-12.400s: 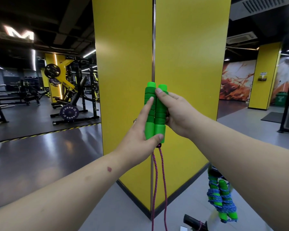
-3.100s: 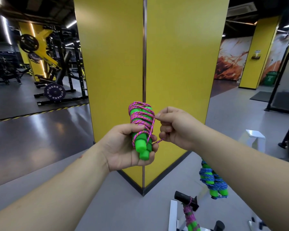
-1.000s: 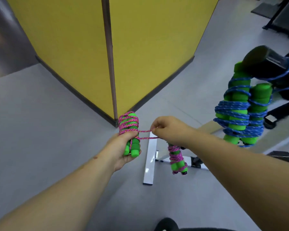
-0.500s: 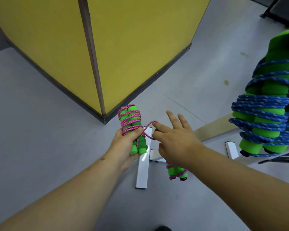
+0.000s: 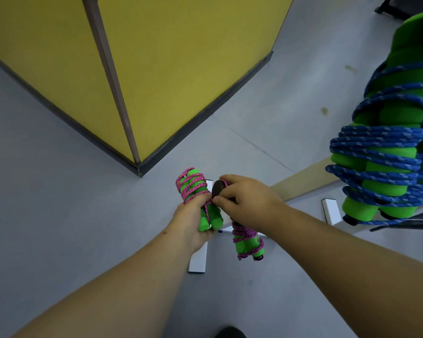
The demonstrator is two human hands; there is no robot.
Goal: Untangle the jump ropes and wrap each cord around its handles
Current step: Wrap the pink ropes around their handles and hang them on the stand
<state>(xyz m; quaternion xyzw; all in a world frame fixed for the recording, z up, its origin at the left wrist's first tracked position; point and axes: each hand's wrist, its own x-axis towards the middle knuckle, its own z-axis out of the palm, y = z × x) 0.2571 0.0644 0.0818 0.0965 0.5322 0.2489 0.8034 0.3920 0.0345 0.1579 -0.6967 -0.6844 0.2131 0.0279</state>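
My left hand (image 5: 192,217) grips a pair of green foam handles wound with pink cord (image 5: 193,187), held upright over the floor. My right hand (image 5: 244,200) pinches the loose pink loop of that cord against a dark rounded peg end (image 5: 217,187) right beside the bundle. A second pink-wrapped green bundle (image 5: 247,242) hangs just below my right hand. Close to the camera at the right hangs a green handle pair wrapped in blue cord (image 5: 386,152).
A yellow pillar (image 5: 156,69) with a dark base strip stands ahead on the grey floor. White feet of a rack (image 5: 198,262) lie on the floor under my hands, another white foot (image 5: 330,211) at the right. A dark shoe tip (image 5: 230,332) shows at the bottom edge.
My right hand, its fingers spread half a second ago, has closed on the pink loop and brought it to the dark peg end. The left hand keeps its hold on the bundle.
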